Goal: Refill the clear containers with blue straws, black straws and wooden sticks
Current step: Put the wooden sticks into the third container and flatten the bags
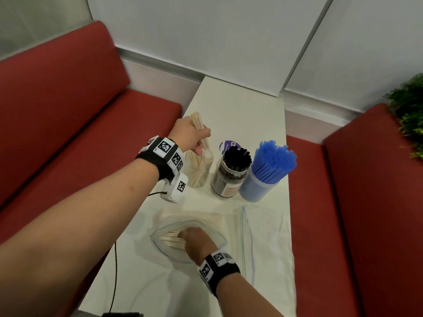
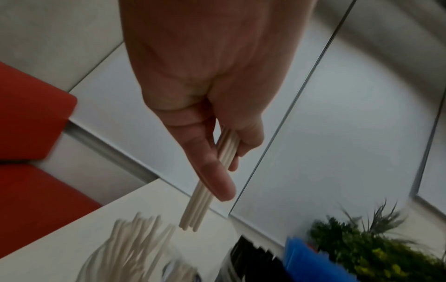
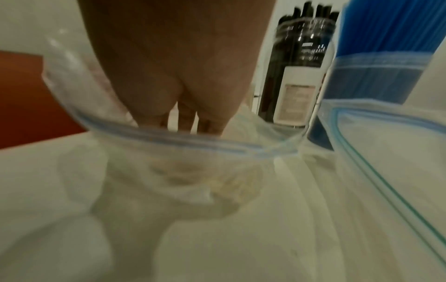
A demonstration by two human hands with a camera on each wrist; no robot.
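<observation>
My left hand [image 1: 199, 143] grips a small bundle of wooden sticks [image 1: 197, 121] upright over the clear jar [image 1: 199, 172], which holds more sticks. In the left wrist view the thumb and fingers of my left hand [image 2: 229, 171] pinch the bundle [image 2: 202, 198] above the jar's sticks [image 2: 135, 242]. My right hand [image 1: 183, 237] is inside the open zip bag [image 1: 160, 244], fingers curled down onto the wooden sticks [image 1: 169, 239] lying there. The bag's rim [image 3: 183, 140] hides the fingertips of the right hand [image 3: 185, 120]. A jar of black straws [image 1: 231, 175] and a tub of blue straws [image 1: 265, 177] stand right of the stick jar.
A second, flat zip bag [image 1: 265, 243] lies right of the open one on the narrow white table [image 1: 238, 110]. Red benches [image 1: 68, 124] flank the table on both sides. A green plant [image 1: 409, 110] is at the far right. A black cable [image 1: 115, 271] runs along the table's left edge.
</observation>
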